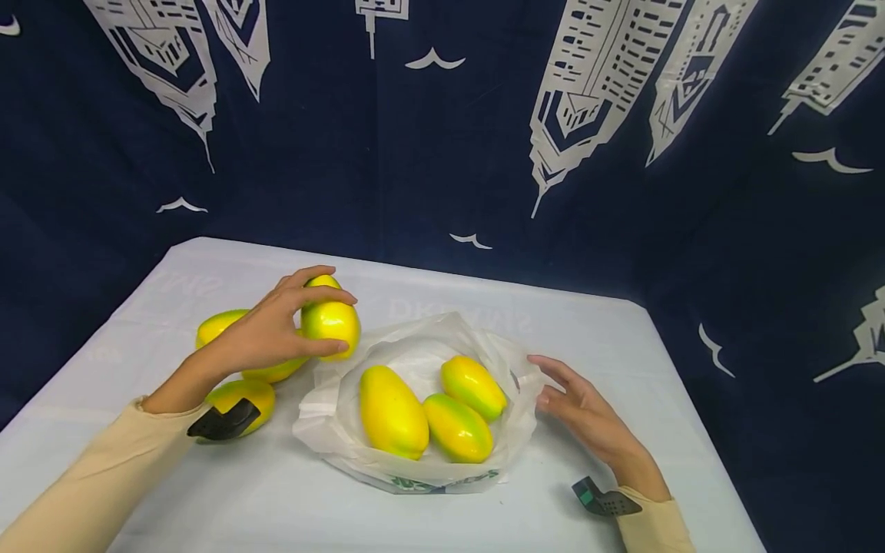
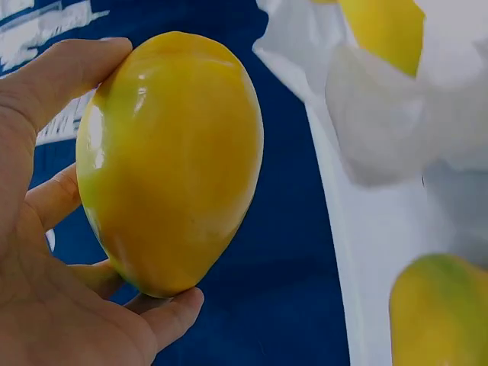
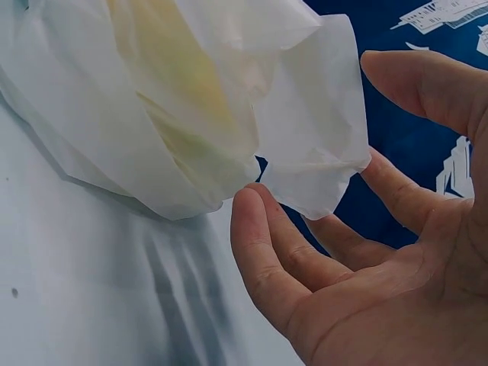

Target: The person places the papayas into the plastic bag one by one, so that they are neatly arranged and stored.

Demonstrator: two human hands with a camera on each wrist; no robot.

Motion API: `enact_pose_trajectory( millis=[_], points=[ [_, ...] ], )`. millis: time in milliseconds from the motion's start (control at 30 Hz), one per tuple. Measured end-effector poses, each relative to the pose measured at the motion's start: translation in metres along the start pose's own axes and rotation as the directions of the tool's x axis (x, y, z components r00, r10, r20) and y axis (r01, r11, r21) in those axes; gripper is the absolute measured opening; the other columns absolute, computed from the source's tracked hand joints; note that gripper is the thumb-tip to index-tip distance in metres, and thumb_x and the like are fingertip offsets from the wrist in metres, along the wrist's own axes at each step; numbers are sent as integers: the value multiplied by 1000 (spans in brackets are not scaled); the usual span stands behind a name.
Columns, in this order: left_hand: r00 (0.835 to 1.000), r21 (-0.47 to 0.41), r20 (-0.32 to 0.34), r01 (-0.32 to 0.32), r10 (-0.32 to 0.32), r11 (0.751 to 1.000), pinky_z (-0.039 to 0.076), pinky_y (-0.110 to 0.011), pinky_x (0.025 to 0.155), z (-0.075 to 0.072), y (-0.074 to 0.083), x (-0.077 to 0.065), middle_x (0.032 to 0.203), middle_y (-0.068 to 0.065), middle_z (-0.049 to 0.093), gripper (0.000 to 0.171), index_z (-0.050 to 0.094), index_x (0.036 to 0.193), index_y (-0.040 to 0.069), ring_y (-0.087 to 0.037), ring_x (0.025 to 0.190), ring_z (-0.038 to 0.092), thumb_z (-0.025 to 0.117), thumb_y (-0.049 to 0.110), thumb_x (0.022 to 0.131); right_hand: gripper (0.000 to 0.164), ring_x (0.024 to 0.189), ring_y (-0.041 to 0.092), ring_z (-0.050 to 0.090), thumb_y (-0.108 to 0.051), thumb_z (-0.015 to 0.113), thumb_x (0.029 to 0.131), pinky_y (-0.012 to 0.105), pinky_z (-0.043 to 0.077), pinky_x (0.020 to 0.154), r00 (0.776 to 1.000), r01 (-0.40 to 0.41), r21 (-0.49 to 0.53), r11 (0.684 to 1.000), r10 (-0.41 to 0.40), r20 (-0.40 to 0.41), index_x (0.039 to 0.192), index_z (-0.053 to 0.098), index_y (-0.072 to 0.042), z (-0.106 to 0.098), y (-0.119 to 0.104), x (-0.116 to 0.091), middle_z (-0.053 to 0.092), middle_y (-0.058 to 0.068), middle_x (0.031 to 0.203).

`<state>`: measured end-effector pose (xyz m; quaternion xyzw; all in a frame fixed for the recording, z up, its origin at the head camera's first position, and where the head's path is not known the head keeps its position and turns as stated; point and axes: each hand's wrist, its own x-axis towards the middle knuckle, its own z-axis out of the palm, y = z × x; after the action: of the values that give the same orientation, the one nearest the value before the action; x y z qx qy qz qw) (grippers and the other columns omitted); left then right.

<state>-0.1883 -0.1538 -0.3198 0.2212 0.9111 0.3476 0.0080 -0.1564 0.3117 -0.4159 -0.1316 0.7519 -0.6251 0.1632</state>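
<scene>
In the head view my left hand (image 1: 276, 322) grips a yellow mango (image 1: 332, 326) above the left rim of a white plastic bag (image 1: 325, 411). The left wrist view shows this mango (image 2: 175, 168) upright, with the thumb on one side and fingers round the other. Inside the open bag lie three mangoes, a large one (image 1: 392, 415) at left and two smaller ones (image 1: 458, 428) at right. My right hand (image 1: 588, 415) is at the bag's right edge. Its loosely bent fingers (image 3: 255, 236) touch the thin plastic (image 3: 313, 114), thumb spread apart from them.
More mangoes lie on the white-covered table (image 1: 567, 507) to the left, one (image 1: 220, 326) behind my left forearm and one (image 1: 256, 399) near the wrist. A dark blue cloth (image 1: 442, 153) with white building prints hangs behind the table.
</scene>
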Motion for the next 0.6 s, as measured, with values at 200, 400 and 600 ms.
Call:
enact_pose_trajectory(
  millis=[200,400,600],
  points=[
    [996,8,76,-54,53,999,43,-64,104,18,14,13,162,-6,26,54,66,128,30,-36,146,24,85,35,78,62,124,10,59,-7,59,98,19,46,103,1000,-2,1,1000,2,-1,155,34,-13,0,0,-1,15,13,165],
    [986,5,128,-107,105,994,51,-53,98,33,30,25,160,-6,28,51,68,126,30,-33,144,25,85,32,78,63,125,11,59,-6,59,98,19,45,103,1000,-4,11,1000,4,6,155,33,-12,1,0,0,15,12,165],
    [970,-24,195,-147,149,989,51,-50,99,46,40,36,158,-7,29,50,67,127,29,-32,142,26,83,32,80,64,126,11,59,-5,60,98,20,47,103,1000,11,26,1000,-11,11,155,32,-11,1,-1,0,15,14,165]
  ],
)
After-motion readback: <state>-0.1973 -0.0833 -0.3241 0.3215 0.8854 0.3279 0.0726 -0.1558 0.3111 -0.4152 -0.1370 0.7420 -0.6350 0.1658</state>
